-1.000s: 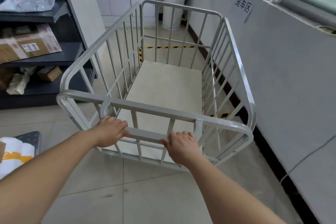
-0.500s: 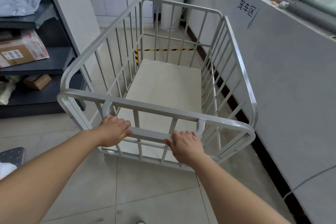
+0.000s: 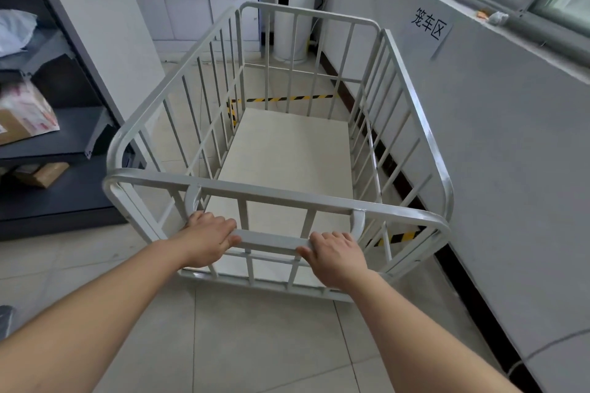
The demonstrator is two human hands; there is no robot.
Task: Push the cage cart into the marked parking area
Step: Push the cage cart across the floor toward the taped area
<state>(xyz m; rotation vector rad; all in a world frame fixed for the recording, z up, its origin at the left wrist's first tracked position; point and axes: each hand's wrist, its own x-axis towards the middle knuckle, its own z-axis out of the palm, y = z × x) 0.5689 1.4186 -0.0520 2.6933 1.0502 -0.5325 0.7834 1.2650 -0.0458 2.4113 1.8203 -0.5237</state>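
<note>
Left hand [image 3: 207, 241] and right hand [image 3: 335, 255] clamped on flat handle bar [image 3: 271, 238] at near end of white cage cart [image 3: 412, 112], set apart, one at each end of bar
Cart on tiled floor [image 3: 255, 344], right side close along grey wall [image 3: 510, 169], cream base board bare
Yellow-black floor tape [image 3: 287, 98] visible through far bars, another strip by near right corner
Paper sign [image 3: 429, 25] on wall above cart
Dark shelving [image 3: 64, 143] with boxes to left
</note>
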